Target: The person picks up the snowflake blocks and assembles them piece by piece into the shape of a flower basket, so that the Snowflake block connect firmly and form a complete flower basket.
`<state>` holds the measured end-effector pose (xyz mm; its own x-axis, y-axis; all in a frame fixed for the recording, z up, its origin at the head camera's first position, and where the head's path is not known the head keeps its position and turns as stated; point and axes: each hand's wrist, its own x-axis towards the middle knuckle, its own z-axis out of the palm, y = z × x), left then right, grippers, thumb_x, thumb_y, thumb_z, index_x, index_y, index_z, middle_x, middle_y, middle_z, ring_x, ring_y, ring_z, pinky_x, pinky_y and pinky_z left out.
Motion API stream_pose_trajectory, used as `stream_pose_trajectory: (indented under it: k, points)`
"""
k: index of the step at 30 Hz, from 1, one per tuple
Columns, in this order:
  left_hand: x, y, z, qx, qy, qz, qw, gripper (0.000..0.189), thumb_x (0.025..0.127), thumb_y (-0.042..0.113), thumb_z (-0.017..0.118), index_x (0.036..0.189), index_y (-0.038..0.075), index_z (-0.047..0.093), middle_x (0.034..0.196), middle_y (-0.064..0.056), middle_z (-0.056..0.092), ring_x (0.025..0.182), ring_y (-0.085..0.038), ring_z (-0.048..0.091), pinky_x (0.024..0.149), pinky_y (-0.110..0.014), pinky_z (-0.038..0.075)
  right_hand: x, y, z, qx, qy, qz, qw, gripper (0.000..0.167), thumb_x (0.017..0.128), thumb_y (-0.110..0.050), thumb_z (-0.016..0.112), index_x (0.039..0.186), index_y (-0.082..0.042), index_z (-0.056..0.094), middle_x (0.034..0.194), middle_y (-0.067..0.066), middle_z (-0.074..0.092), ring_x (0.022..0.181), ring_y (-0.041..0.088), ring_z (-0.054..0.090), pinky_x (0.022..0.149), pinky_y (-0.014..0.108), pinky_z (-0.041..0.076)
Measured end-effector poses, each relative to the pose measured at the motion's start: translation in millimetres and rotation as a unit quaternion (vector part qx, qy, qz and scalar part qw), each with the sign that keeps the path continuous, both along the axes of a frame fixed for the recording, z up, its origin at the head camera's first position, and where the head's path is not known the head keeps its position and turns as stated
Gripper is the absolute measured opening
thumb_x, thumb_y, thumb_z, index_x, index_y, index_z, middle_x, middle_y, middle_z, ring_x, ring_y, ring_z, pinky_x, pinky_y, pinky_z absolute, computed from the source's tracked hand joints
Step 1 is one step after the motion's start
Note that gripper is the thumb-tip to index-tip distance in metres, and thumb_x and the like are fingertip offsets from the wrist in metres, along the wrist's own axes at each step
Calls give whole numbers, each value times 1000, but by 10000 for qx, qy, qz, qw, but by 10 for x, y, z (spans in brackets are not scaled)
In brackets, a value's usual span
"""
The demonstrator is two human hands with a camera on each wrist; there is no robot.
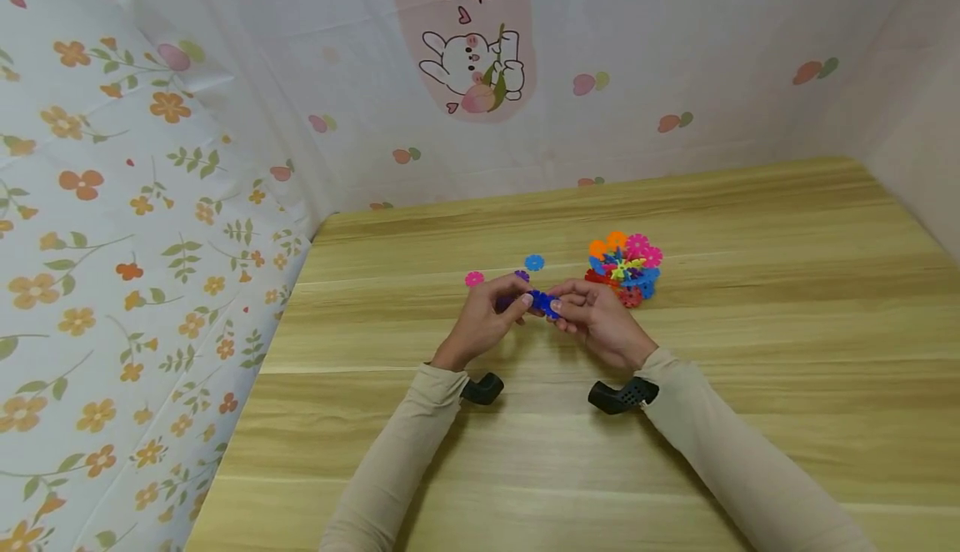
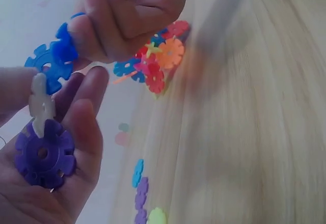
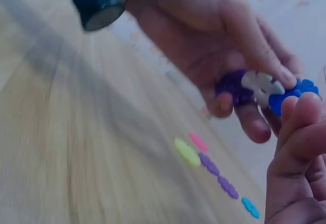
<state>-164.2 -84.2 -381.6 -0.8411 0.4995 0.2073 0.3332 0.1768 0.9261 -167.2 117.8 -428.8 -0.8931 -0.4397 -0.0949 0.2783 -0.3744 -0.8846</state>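
My left hand [image 1: 480, 323] pinches a short chain of notched plastic discs between thumb and fingers. In the left wrist view the chain has a purple disc [image 2: 45, 155] lying against the palm, a white disc [image 2: 42, 107] slotted into it, and a blue disc [image 2: 47, 66] beyond. A second blue disc [image 2: 63, 46] stands at an angle to that one, partly covered by fingers. My right hand [image 1: 606, 325] pinches the blue end with thumb and fingertips. Both hands meet above the table, a little apart from each other.
Right of my hands stands a multicoloured cluster of joined discs [image 1: 626, 268]. Loose on the wooden table [image 1: 525, 444] lie a pink disc [image 1: 475, 278], a light blue disc [image 1: 534, 263], a yellow-green disc [image 3: 187, 152] and purple discs [image 3: 227, 187]. Printed cloth [image 1: 637, 52] hangs behind.
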Motion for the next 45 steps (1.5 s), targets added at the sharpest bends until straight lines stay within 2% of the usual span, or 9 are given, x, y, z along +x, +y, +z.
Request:
stream_pose_trajectory:
  k: [5,8,13,18,21,27,34,39,45]
  points:
    - [11,-38,6,-57,-115,-56,9999,15,95,1,49,101,-9,58,95,-24,64,82,-39,64,68,-50,51,1,-37,19,150,42,29,9999,15,94,-1,50,109,3,54,80,6,60,62,12,55,58,21,49]
    - [13,-69,-13,-33,-177,-105,9998,15,96,2,48,102,-8,57,98,-23,63,85,-44,62,68,-52,50,-3,-60,27,377,93,26,9992,17,95,-3,51,110,4,53,81,7,59,62,13,54,58,22,49]
    - [9,-132,-51,-90,-134,-186,9997,14,95,-1,48,103,-8,58,98,-23,62,85,-44,63,66,-51,50,-26,-97,18,661,290,117,9973,21,95,-6,52,112,6,53,83,9,59,64,14,54,59,23,49]
    - [9,-188,-55,-19,-150,-107,9998,16,94,-2,50,104,-8,59,97,-22,63,85,-45,62,67,-53,50,-69,-129,-9,818,479,275,9951,26,96,-12,52,115,6,53,87,14,60,65,15,54,58,25,48]
    - [13,-216,-31,-53,-149,-44,9999,17,94,1,51,105,-8,60,96,-22,64,84,-42,62,68,-50,51,-90,-141,-16,912,471,269,9944,27,97,-16,50,114,5,55,90,19,59,63,16,54,56,25,48]
    - [13,-277,41,-262,-62,165,9995,18,95,5,52,106,-5,61,92,-24,66,80,-24,65,70,-50,51,-160,-172,-29,1306,741,161,9885,26,99,-18,47,108,3,59,89,27,58,58,19,52,50,27,46]
    - [7,-314,131,-173,108,339,9992,17,95,5,52,105,-5,62,90,-21,67,78,-25,65,69,-55,49,-252,-224,4,1836,999,109,9778,22,100,-11,42,107,5,57,94,30,60,60,21,53,49,27,45]
    - [6,-338,167,-88,152,325,9993,17,94,4,52,104,-6,62,90,-23,66,77,-27,65,68,-55,49,-309,-325,25,2447,1092,8,9634,17,97,-11,48,103,-1,60,84,19,64,61,24,55,51,28,46]
    - [4,-353,187,-131,139,381,9991,17,94,5,53,105,-6,62,91,-21,66,77,-26,64,66,-38,53,-393,-459,12,3377,1776,3,9243,9,89,0,57,95,-3,63,77,14,63,58,26,57,48,30,46]
